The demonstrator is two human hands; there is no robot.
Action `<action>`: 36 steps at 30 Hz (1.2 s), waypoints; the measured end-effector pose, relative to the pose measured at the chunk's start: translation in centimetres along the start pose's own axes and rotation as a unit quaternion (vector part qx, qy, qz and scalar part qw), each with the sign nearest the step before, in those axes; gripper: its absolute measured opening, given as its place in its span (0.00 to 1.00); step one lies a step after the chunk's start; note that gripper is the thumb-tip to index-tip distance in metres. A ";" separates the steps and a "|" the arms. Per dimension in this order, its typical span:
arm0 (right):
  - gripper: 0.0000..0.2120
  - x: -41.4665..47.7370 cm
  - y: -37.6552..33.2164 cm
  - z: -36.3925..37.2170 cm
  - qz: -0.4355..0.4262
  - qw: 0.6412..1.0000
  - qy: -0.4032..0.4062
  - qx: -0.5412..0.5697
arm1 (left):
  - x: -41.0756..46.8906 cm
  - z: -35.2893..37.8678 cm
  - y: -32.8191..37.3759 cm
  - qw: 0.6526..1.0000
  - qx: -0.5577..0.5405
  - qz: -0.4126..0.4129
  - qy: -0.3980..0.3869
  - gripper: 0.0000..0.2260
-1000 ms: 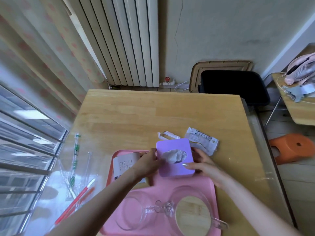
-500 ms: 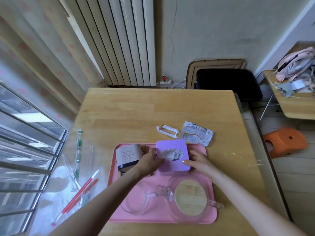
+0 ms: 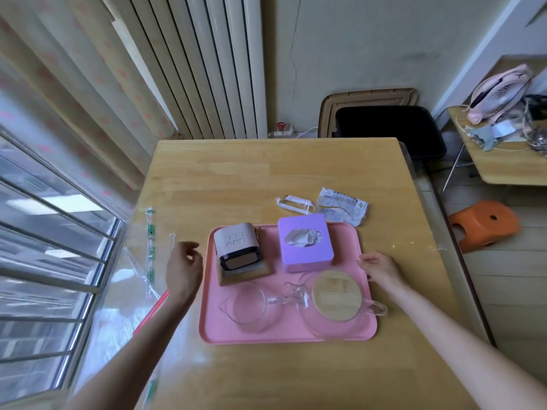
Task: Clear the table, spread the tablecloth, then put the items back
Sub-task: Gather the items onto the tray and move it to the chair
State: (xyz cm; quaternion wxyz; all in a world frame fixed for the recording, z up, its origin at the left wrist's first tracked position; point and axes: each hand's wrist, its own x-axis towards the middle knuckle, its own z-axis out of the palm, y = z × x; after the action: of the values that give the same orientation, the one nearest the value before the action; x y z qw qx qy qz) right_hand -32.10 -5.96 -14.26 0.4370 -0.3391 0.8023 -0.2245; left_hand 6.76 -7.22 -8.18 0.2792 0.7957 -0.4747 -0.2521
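A pink tray (image 3: 275, 335) lies on the wooden table (image 3: 266, 179). On it stand a purple tissue box (image 3: 305, 242), a beige and black small box on a wooden base (image 3: 238, 253), a clear glass cup (image 3: 247, 304) and a glass jug with a round wooden lid (image 3: 336, 295). My left hand (image 3: 183, 266) hovers just left of the tray with loosely curled fingers, holding nothing. My right hand (image 3: 380, 269) touches the tray's right rim. A clear plastic sheet (image 3: 127, 291) covers the table's left side.
Beyond the tray lie a crumpled white packet (image 3: 343, 207) and a clear wrapper (image 3: 293, 202). Green and red straws (image 3: 151, 244) lie under the plastic at left. A black chair (image 3: 387, 128), an orange stool (image 3: 485, 224) and a side table with a pink fan (image 3: 500, 93) stand right.
Both hands have let go of the purple tissue box, which now rests on the tray. My left hand moved out to the tray's left, my right hand to its right rim.
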 end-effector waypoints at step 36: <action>0.05 0.1 0.3 -2.5 -0.124 0.974 -0.043 -0.184 | -12.5 3.6 -7.6 0.947 0.246 -0.171 -0.116 0.04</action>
State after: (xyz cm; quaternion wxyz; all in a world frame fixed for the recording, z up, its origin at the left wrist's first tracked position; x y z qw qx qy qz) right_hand -34.41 -5.68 -13.27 0.3697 -0.5203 0.7619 -0.1105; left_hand 3.78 6.23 -14.24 -0.0295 0.8741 -0.4081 -0.2618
